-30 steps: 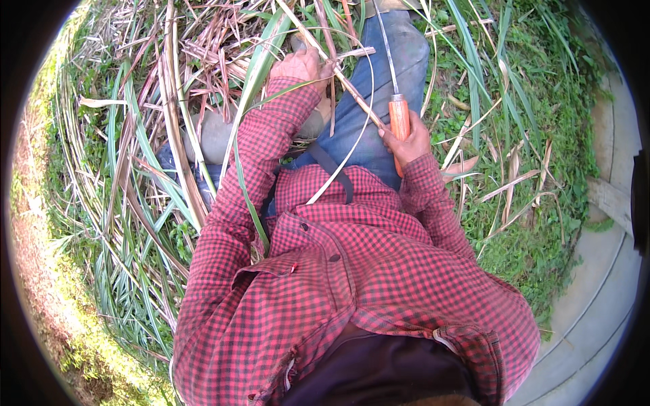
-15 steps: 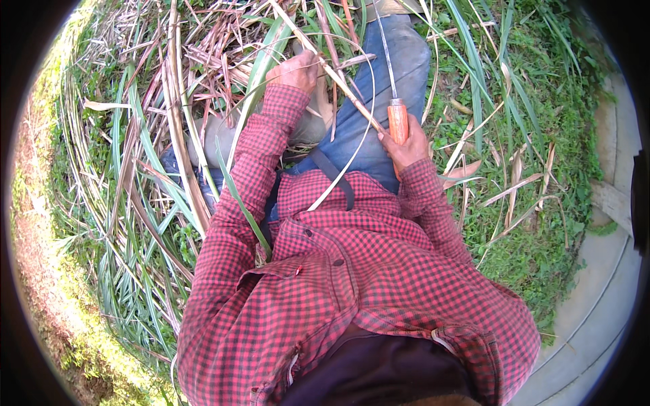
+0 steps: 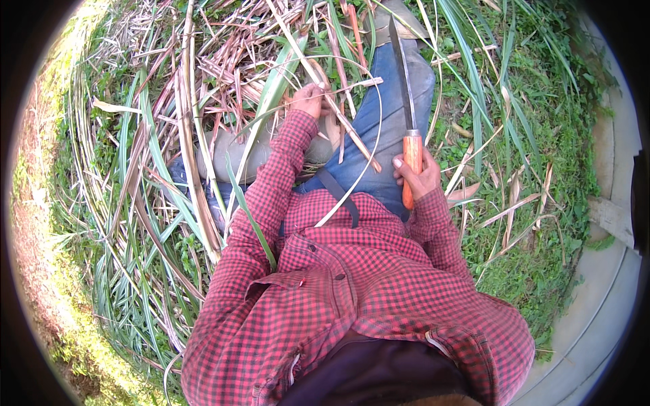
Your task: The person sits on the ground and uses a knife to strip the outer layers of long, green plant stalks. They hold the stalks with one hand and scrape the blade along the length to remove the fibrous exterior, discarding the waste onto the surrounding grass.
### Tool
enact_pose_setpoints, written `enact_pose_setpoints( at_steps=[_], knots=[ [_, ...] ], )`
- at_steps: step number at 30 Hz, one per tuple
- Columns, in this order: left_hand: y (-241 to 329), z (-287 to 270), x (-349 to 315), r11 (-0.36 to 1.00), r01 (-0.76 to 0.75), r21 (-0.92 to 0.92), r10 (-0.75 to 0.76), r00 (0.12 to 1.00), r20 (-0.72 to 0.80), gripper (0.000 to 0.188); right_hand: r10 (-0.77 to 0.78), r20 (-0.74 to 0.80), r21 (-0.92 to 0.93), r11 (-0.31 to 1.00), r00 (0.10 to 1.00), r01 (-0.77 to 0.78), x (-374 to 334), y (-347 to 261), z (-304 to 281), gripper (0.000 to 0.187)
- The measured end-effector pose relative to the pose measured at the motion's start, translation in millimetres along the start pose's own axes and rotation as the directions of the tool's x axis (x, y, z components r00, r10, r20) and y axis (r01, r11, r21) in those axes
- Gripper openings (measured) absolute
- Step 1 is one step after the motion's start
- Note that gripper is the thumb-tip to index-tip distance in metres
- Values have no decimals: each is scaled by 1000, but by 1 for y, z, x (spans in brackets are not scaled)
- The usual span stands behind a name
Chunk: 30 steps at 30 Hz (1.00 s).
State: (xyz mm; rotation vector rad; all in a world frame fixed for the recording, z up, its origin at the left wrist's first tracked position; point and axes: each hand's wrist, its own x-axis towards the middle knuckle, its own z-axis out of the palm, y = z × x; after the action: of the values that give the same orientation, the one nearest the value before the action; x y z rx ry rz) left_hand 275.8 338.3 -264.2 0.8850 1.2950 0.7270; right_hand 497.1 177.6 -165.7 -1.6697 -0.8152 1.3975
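My left hand (image 3: 309, 100) is closed around a long pale cane-like stalk (image 3: 353, 133), which slants from the far edge down over my jeans. The stalk's near end hangs loose a short way left of the knife. In my right hand (image 3: 422, 177) is a long knife (image 3: 412, 152) by its orange-brown wooden handle. Its narrow blade points away from me, over my right leg (image 3: 386, 88), apart from the stalk. A thin pale strip (image 3: 374, 145) curves across my lap, and a green leaf blade (image 3: 252, 211) lies against my left sleeve.
Dry stalks and leaves (image 3: 230, 47) are heaped beyond my left hand. Long green and dry blades (image 3: 184, 115) run along my left side. Grass (image 3: 535, 223) with scattered dry leaves lies on the right, bordered by a curved grey edge (image 3: 596, 304).
My right hand has moved slightly right and nearer me, away from the stalk's end, and the knife has turned so its blade looks broader. My left hand has shifted a little nearer with the stalk.
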Motion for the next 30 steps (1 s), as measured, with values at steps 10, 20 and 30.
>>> enact_pose_setpoints(
  at_steps=[10, 20, 30],
  knots=[
    [20, 10, -16, 869, 155, -470, -153, 987, 44, 49, -498, -291, -552, 785, 817, 282, 2, 52, -51, 57],
    [-3, -3, -22, 697, 85, -712, -163, 986, -41, 46, -63, -483, -643, 703, 873, -305, 18, 65, -68, 59],
    [27, -6, -31, 889, 147, -434, -158, 987, 11, 37, -580, -43, -535, 701, 813, 472, 65, -97, -1, 32]
  ],
)
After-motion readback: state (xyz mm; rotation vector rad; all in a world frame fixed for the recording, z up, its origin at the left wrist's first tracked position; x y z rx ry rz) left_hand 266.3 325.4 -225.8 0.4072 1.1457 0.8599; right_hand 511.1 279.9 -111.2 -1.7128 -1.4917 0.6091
